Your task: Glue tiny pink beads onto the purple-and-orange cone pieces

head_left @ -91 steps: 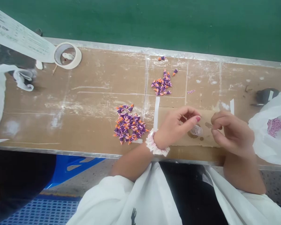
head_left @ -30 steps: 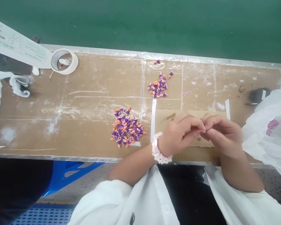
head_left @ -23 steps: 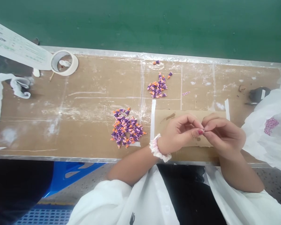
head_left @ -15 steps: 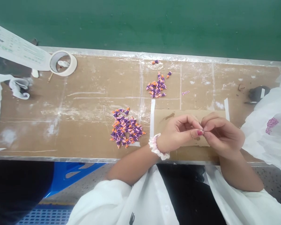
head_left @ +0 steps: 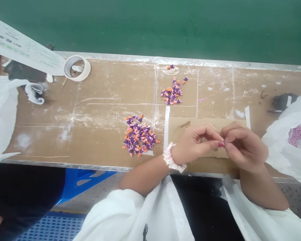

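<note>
- Currently, the left hand (head_left: pixel 198 144) presses thumb and forefinger tips together, meeting the fingertips of the right hand (head_left: pixel 248 147); whether a small piece is gripped there cannot be told.
- Position of contact: above the brown sheet (head_left: pixel 175 132), which lies on the table (head_left: pixel 102 140) between two white tape strips.
- Nearby stock: a large pile of purple-and-orange pieces (head_left: pixel 134 130) lies left of the sheet; a smaller cluster (head_left: pixel 172 95) lies beyond it, with a short row of pink-and-white bits (head_left: pixel 202 99) to its right.
- Caution, drop: any piece held could slip, as only the fingertips meet and they hide the contact point.
- Caution, sweep: the wristband (head_left: pixel 169 158) could catch the large pile and scatter it if the left forearm swings outward.
- Caution, spill: the white bag (head_left: pixel 281 140) of pink grains (head_left: pixel 297 135) stands just beside the right hand; an outward knock could tip it.
- Caution, loss: one loose piece (head_left: pixel 170 67) near the far edge could be nudged off by a long reach.
</note>
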Demonstrator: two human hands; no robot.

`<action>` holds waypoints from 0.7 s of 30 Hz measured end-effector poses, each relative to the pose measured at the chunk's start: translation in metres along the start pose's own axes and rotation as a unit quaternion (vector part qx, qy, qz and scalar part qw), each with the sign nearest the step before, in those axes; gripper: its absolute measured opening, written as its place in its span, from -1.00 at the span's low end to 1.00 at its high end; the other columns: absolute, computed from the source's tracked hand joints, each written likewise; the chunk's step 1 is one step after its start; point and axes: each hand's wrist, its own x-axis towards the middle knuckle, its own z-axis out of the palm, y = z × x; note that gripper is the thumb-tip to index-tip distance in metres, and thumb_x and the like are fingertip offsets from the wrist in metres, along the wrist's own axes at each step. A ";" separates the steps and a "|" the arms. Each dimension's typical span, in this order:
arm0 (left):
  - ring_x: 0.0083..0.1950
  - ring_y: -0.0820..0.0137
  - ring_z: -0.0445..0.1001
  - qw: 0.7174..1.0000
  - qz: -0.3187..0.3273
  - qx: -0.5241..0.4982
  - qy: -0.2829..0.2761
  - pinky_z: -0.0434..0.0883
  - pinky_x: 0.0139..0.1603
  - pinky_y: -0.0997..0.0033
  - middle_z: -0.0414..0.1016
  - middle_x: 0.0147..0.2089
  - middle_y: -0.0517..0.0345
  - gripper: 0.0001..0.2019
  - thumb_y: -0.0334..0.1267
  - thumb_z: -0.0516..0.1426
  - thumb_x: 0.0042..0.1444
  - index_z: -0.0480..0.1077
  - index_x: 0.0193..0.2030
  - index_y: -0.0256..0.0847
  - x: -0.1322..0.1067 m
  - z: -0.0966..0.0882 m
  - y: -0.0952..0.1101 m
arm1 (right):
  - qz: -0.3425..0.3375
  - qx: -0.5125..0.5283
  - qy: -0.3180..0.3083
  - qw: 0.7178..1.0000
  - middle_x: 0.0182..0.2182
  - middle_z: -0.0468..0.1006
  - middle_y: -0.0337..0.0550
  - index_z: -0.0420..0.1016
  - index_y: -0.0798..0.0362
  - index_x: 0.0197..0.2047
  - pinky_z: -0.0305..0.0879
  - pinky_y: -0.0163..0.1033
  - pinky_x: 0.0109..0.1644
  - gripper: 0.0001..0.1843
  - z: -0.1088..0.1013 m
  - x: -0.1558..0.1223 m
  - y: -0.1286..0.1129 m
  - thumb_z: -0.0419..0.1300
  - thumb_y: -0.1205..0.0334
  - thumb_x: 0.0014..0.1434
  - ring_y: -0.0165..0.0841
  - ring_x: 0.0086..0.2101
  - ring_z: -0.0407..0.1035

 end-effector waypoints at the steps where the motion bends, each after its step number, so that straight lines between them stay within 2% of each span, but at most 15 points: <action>1: -0.31 0.50 0.46 1.000 0.006 0.029 0.000 0.43 -0.20 0.41 0.51 -0.34 0.13 -0.75 -0.09 0.30 0.07 0.48 -0.37 -0.26 0.000 0.000 0.001 | -0.005 0.009 0.004 1.000 -0.46 0.42 -0.21 0.39 -0.04 -0.27 0.27 -0.30 -0.56 -0.78 -0.002 -0.001 0.001 0.20 0.49 0.09 -0.39 -0.51 0.33; 4: -0.32 0.50 0.46 0.991 0.015 0.130 0.016 0.42 -0.22 0.44 0.53 -0.30 0.11 -0.71 -0.03 0.21 0.16 0.47 -0.20 -0.25 0.003 -0.005 0.007 | 0.001 0.057 0.025 0.998 -0.43 0.42 -0.18 0.43 -0.02 -0.23 0.26 -0.25 -0.54 -0.77 -0.007 -0.005 0.005 0.21 0.49 0.09 -0.36 -0.49 0.34; 6: -0.28 0.47 0.46 0.969 0.023 0.244 0.033 0.41 -0.20 0.44 0.53 -0.25 0.10 -0.73 -0.06 0.16 0.22 0.45 -0.11 -0.24 0.006 -0.014 0.014 | 0.015 0.063 0.048 0.997 -0.45 0.40 -0.18 0.45 -0.04 -0.24 0.24 -0.19 -0.53 -0.78 -0.011 -0.009 0.007 0.22 0.47 0.09 -0.32 -0.50 0.33; 7: -0.23 0.44 0.47 0.943 0.017 0.329 0.045 0.40 -0.16 0.42 0.53 -0.21 0.07 -0.77 -0.12 0.14 0.24 0.44 -0.10 -0.23 0.007 -0.020 0.019 | 0.018 0.048 0.060 0.997 -0.46 0.40 -0.17 0.46 -0.07 -0.25 0.22 -0.16 -0.53 -0.78 -0.012 -0.011 0.008 0.24 0.45 0.09 -0.29 -0.50 0.32; 8: -0.17 0.39 0.47 0.903 -0.002 0.426 0.062 0.39 -0.10 0.37 0.53 -0.17 0.03 -0.81 -0.18 0.12 0.26 0.43 -0.11 -0.24 0.007 -0.027 0.025 | 0.028 0.030 0.065 0.997 -0.46 0.39 -0.15 0.46 -0.09 -0.25 0.20 -0.13 -0.52 -0.79 -0.013 -0.013 0.009 0.25 0.43 0.10 -0.27 -0.49 0.31; 10: -0.06 0.26 0.46 0.791 -0.080 0.597 0.107 0.36 0.00 0.25 0.52 -0.10 -0.05 -0.87 -0.29 0.08 0.27 0.43 -0.15 -0.26 0.003 -0.043 0.040 | 0.057 0.003 0.050 0.997 -0.43 0.39 -0.10 0.45 -0.12 -0.26 0.18 -0.08 -0.49 -0.81 -0.013 -0.015 0.010 0.25 0.39 0.12 -0.22 -0.46 0.31; 11: -0.03 0.21 0.45 0.738 -0.129 0.650 0.129 0.35 0.02 0.20 0.52 -0.09 -0.08 -0.87 -0.31 0.06 0.28 0.42 -0.15 -0.27 -0.001 -0.051 0.049 | 0.065 -0.007 0.039 0.997 -0.43 0.39 -0.09 0.43 -0.12 -0.27 0.16 -0.08 -0.49 -0.83 -0.013 -0.016 0.010 0.24 0.38 0.14 -0.21 -0.45 0.31; 12: -0.04 0.19 0.45 0.699 -0.176 0.678 0.143 0.34 0.01 0.19 0.52 -0.11 -0.07 -0.86 -0.32 0.04 0.28 0.41 -0.15 -0.27 -0.006 -0.059 0.057 | 0.067 -0.019 0.028 0.997 -0.43 0.39 -0.10 0.41 -0.12 -0.30 0.15 -0.08 -0.50 -0.85 -0.012 -0.016 0.011 0.23 0.36 0.15 -0.22 -0.46 0.30; 14: -0.12 0.19 0.47 0.658 -0.249 0.692 0.163 0.35 -0.06 0.20 0.53 -0.15 -0.03 -0.85 -0.27 0.04 0.29 0.39 -0.13 -0.25 -0.018 -0.075 0.069 | 0.049 -0.049 0.015 0.997 -0.45 0.38 -0.13 0.37 -0.11 -0.35 0.11 -0.11 -0.54 -0.86 -0.009 -0.014 0.010 0.20 0.34 0.18 -0.27 -0.51 0.26; 16: -0.14 0.17 0.46 0.614 -0.294 0.705 0.197 0.34 -0.12 0.21 0.52 -0.18 -0.04 -0.85 -0.24 0.06 0.26 0.39 -0.16 -0.25 -0.031 -0.090 0.074 | 0.025 -0.081 0.002 0.996 -0.46 0.36 -0.16 0.33 -0.09 -0.37 0.09 -0.15 -0.56 -0.85 -0.008 -0.011 0.009 0.17 0.34 0.20 -0.32 -0.54 0.23; 18: -0.18 0.18 0.45 0.588 -0.309 0.712 0.228 0.31 -0.16 0.25 0.50 -0.23 -0.02 -0.89 -0.24 0.10 0.22 0.38 -0.21 -0.23 -0.041 -0.106 0.071 | 0.000 -0.100 -0.022 0.995 -0.46 0.35 -0.19 0.28 -0.07 -0.37 0.08 -0.18 -0.57 -0.84 -0.008 -0.008 0.007 0.14 0.34 0.22 -0.36 -0.56 0.21; 19: -0.23 0.22 0.42 0.587 -0.298 0.715 0.237 0.28 -0.20 0.28 0.47 -0.29 0.02 -0.90 -0.24 0.12 0.20 0.36 -0.26 -0.21 -0.044 -0.113 0.068 | -0.007 -0.107 -0.043 0.993 -0.46 0.35 -0.20 0.26 -0.07 -0.36 0.08 -0.20 -0.57 -0.84 -0.009 -0.006 0.006 0.13 0.34 0.23 -0.38 -0.56 0.22; 21: -0.39 0.33 0.31 0.607 -0.242 0.718 0.239 0.20 -0.28 0.35 0.34 -0.46 0.16 -0.84 -0.23 0.16 0.17 0.30 -0.40 -0.17 -0.049 -0.128 0.059 | -0.011 -0.126 -0.097 0.987 -0.44 0.39 -0.22 0.24 -0.05 -0.33 0.11 -0.24 -0.55 -0.87 -0.012 -0.004 0.008 0.12 0.31 0.25 -0.42 -0.56 0.23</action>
